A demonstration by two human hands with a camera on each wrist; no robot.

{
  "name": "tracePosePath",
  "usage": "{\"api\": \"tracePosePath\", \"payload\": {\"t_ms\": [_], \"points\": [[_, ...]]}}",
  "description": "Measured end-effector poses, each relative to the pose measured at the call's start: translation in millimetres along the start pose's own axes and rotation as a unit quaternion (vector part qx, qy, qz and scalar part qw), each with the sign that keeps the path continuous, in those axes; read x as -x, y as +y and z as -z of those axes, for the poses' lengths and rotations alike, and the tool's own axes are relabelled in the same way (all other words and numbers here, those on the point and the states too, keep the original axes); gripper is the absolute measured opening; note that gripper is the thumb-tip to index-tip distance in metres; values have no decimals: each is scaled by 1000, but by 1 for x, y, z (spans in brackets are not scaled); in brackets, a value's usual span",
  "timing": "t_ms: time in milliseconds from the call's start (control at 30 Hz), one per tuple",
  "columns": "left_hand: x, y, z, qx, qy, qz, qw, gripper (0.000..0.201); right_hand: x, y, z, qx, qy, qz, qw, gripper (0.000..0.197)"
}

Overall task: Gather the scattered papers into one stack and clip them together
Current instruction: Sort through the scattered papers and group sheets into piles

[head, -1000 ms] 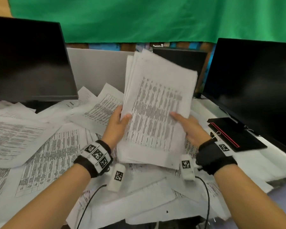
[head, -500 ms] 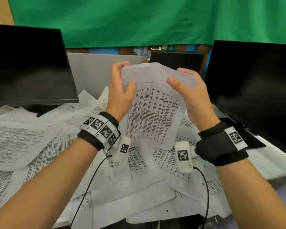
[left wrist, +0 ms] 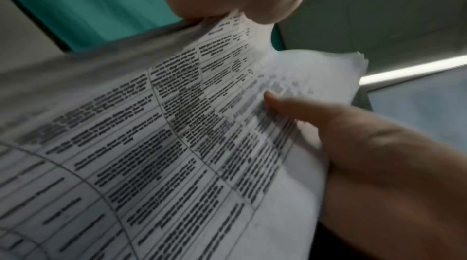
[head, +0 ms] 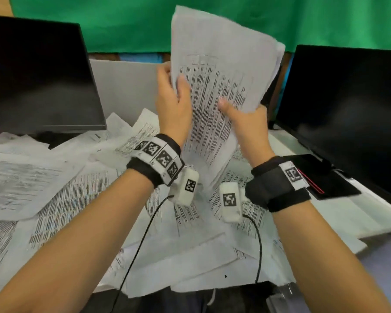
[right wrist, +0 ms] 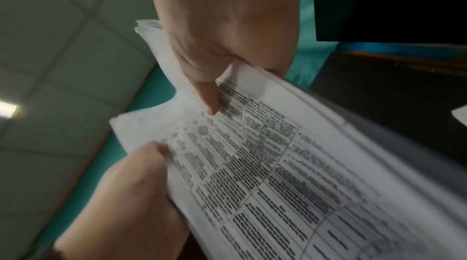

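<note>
Papers, a white printed stack point(head: 221, 91), stand upright at centre frame, left hand point(head: 173, 102) pinching the left edge, right hand point(head: 246, 123) gripping the right, above loose printed sheets point(head: 61, 199) covering the counter point(head: 370, 251).

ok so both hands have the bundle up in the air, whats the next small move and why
Probably bring the stack of papers down and tap its lower edge on the desk to square it. The left hand and right hand grip its side edges, it hangs tilted, and the sheet edges at the top right are fanned and uneven. Many loose sheets remain on the desk to gather.
</note>
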State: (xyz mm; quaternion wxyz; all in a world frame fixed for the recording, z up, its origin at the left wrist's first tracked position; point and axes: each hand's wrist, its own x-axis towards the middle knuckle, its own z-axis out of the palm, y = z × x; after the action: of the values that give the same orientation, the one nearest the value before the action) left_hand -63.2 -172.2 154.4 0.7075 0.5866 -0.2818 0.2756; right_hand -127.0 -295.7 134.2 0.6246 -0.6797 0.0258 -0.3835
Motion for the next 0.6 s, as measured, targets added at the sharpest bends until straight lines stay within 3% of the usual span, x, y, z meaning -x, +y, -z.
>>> {"api": "tracePosePath", "payload": {"t_ms": [67, 100, 133, 167, 200, 233, 267, 300, 367, 433, 533, 600], "points": [[0, -16, 16, 17, -54, 98, 994, 17, 5, 19, 15, -7, -7, -52, 999, 27], [5, -26, 28, -1, -109, 172, 979, 34, 12, 36, 24, 7, -30, -101, 994, 36], [16, -41, 42, -47, -184, 259, 947, 52, 22, 53, 33, 19, -68, -158, 985, 50], [28, -51, 55, -104, -279, 333, 895, 63, 34, 69, 39, 25, -106, -210, 972, 66], [42, -64, 65, -159, -370, 384, 831, 63, 44, 85, 44, 22, -127, -251, 959, 76], [54, -75, 71, -188, -427, 404, 787, 60, 52, 96, 43, 13, -127, -274, 953, 78], [62, -82, 72, -197, -437, 401, 781, 60, 58, 100, 39, 4, -115, -277, 954, 71], [67, -87, 71, -176, -408, 394, 805, 61, 60, 100, 35, -3, -107, -266, 958, 58], [66, -86, 67, -89, -263, 387, 879, 44, 59, 90, 27, -19, -82, -230, 969, 32], [57, -82, 64, -27, -130, 385, 913, 26, 53, 84, 26, -59, -72, -205, 974, 23], [49, -88, 69, 40, -68, 397, 914, 32, 55, 91, 26, -39, -146, -242, 959, 48], [49, -91, 73, 48, -90, 436, 894, 29, 59, 99, 24, -10, -144, -255, 956, 52]]}}
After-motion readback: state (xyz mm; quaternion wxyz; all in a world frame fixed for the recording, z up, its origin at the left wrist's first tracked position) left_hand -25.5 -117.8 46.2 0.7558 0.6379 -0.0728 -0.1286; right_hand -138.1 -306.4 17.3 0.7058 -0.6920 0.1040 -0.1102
